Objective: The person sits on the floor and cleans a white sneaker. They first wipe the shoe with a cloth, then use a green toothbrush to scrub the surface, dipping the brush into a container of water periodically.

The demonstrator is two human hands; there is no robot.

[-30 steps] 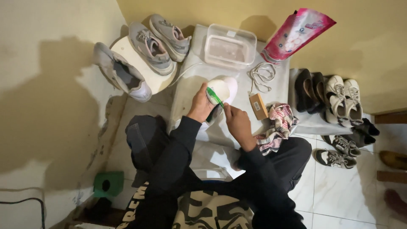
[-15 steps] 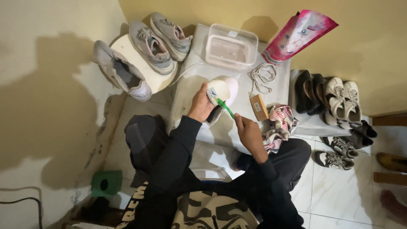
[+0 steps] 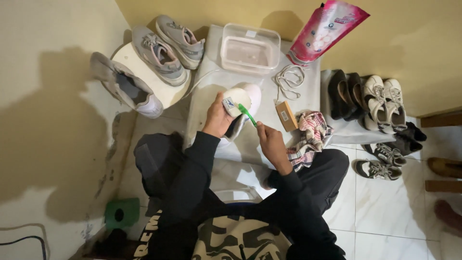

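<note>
The right hand [image 3: 272,142] is closed around the handle of a green toothbrush [image 3: 247,114], whose head end points up and left onto a white shoe [image 3: 243,98]. The left hand [image 3: 219,118] grips that shoe from the side, fingers wrapped over its heel, holding it above a pale low table [image 3: 207,96] in front of the seated person's knees.

Just right of the shoe lie a small wooden brush [image 3: 286,116] and a crumpled striped cloth [image 3: 310,137], the cloth touching the right knee. Behind these, a coil of white laces [image 3: 290,77] rests beside a clear plastic tub [image 3: 250,48], and a pink refill pouch [image 3: 327,29] leans against the yellow wall.

To the left, a pair of grey sneakers [image 3: 168,45] sits on a round white stool [image 3: 144,72], with a third grey sneaker [image 3: 122,89] hanging over its edge. Further right, several dark and white shoes [image 3: 373,103] are lined up on the tiled floor.
</note>
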